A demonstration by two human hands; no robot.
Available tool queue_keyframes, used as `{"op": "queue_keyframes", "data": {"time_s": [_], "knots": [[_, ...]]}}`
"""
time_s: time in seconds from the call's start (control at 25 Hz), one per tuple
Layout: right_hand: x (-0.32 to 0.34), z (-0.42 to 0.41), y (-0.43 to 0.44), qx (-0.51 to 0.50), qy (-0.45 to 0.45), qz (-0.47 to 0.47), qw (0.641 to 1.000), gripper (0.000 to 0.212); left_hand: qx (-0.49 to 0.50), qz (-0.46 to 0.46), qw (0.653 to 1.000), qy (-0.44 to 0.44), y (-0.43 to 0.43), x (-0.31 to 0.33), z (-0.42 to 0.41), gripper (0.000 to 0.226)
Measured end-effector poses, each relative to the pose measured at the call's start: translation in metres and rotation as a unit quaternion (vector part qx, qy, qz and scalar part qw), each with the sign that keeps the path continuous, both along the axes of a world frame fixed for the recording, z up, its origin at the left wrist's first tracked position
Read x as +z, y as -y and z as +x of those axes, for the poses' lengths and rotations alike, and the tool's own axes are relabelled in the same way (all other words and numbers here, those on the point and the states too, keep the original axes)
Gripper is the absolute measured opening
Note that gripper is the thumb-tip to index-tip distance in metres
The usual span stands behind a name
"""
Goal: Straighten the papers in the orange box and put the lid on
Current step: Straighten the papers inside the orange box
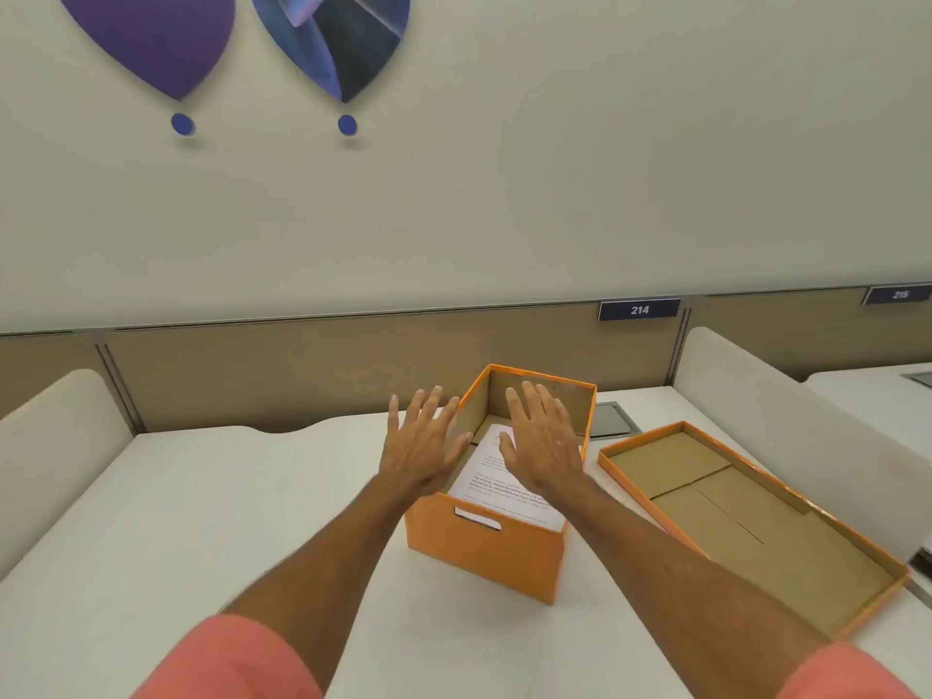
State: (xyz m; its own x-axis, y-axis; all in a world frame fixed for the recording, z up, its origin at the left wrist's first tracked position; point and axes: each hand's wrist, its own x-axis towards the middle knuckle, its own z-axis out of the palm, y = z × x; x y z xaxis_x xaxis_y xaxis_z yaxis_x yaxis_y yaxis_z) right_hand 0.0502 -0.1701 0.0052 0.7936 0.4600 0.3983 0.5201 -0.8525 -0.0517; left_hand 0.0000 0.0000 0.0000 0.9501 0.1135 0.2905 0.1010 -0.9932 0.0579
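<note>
An orange box stands open on the white desk, a little right of centre. White printed papers lie inside it, tilted against the box walls. The orange lid rests upside down on the desk to the right of the box, its brown inside facing up. My left hand hovers over the box's left wall, palm down, fingers spread, holding nothing. My right hand hovers above the papers inside the box opening, also spread and empty.
The white desk is bounded by cream side dividers left and right and a brown back panel. A grey cable hatch is set into the desk behind the box. A sign reading 214 hangs on the wall.
</note>
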Motion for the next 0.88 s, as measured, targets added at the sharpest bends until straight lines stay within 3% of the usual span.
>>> {"op": "queue_keyframes", "data": {"time_s": [0.52,0.76,0.88], "knots": [[-0.056,0.099,0.02,-0.159,-0.126,0.019,0.979,0.07,-0.038,-0.081,0.989,-0.115,-0.041,-0.035,0.107,0.062],[-0.088,0.127,0.032,-0.176,-0.215,0.068,0.958,0.077,-0.032,-0.047,0.982,-0.181,-0.06,-0.075,0.153,0.063],[-0.091,0.13,0.032,-0.171,-0.241,0.12,0.948,0.079,-0.041,-0.11,0.975,-0.187,-0.064,-0.084,0.164,0.065]]}}
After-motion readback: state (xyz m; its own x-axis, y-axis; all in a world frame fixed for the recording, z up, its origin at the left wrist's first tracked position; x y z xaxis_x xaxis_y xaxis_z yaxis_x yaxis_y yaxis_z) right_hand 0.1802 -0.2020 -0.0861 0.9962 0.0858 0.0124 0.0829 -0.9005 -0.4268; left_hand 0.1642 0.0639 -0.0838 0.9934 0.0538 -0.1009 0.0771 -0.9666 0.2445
